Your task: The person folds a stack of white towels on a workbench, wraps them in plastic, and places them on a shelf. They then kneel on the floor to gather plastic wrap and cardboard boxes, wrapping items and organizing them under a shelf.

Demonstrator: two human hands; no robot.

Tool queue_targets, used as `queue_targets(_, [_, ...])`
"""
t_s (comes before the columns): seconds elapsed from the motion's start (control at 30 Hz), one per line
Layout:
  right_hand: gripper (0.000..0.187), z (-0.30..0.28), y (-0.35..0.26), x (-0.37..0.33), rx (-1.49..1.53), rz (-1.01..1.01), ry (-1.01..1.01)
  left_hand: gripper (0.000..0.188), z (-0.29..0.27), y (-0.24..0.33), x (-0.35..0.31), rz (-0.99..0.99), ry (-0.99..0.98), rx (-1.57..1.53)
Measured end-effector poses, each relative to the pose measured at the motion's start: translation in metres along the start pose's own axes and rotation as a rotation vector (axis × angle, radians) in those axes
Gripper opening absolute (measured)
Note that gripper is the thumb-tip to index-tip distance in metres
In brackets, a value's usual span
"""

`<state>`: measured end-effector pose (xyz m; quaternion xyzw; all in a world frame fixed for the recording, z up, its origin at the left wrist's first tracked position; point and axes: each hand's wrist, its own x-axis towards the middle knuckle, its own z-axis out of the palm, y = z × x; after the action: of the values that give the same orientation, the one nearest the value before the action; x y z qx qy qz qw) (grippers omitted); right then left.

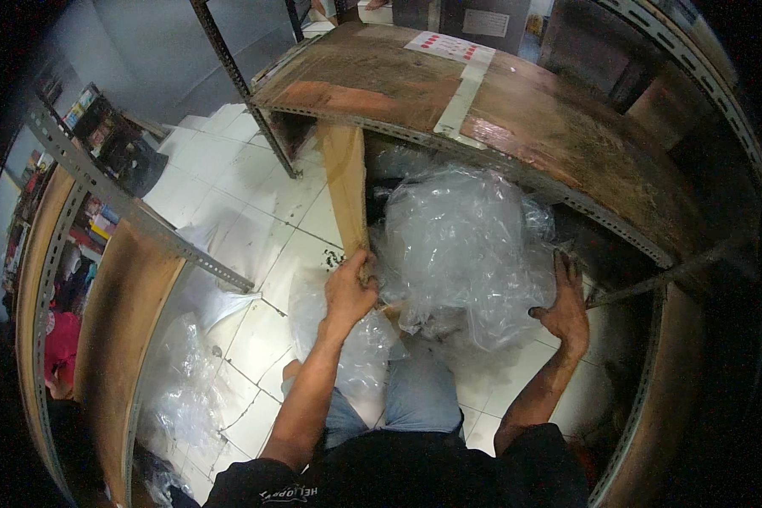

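Note:
A big bundle of clear crumpled plastic bulges out below the shelf in front of me. Along its left side stands a tan cardboard panel, seemingly the side of a box whose remainder is hidden by plastic and shelf. My left hand is closed around the near edge of this cardboard. On the opposite side, my right hand lies against the plastic, fingers stretched upward and thumb apart. More clear plastic hangs beneath my left hand, over the floor by my legs.
Overhanging the bundle is a wooden shelf with a perforated metal edge. A metal post rises at its left corner. Another shelf rack stands at left, near loose plastic on the white tiled floor. A metal bar crosses at right.

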<state>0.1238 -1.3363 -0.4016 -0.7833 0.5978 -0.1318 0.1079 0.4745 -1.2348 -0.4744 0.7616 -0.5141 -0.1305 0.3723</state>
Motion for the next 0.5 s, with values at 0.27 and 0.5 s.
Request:
queue_targets(0.27, [0.117, 0.073, -0.138, 0.097, 0.010, -0.504, -0.109, 0.039, -0.005, 0.004, 0.000, -0.063, 0.004, -0.056])
queue_targets(0.5, [0.094, 0.195, -0.036, 0.119, -0.108, -0.153, -0.381, 0.040, -0.006, -0.013, 0.000, -0.063, -0.015, -0.108])
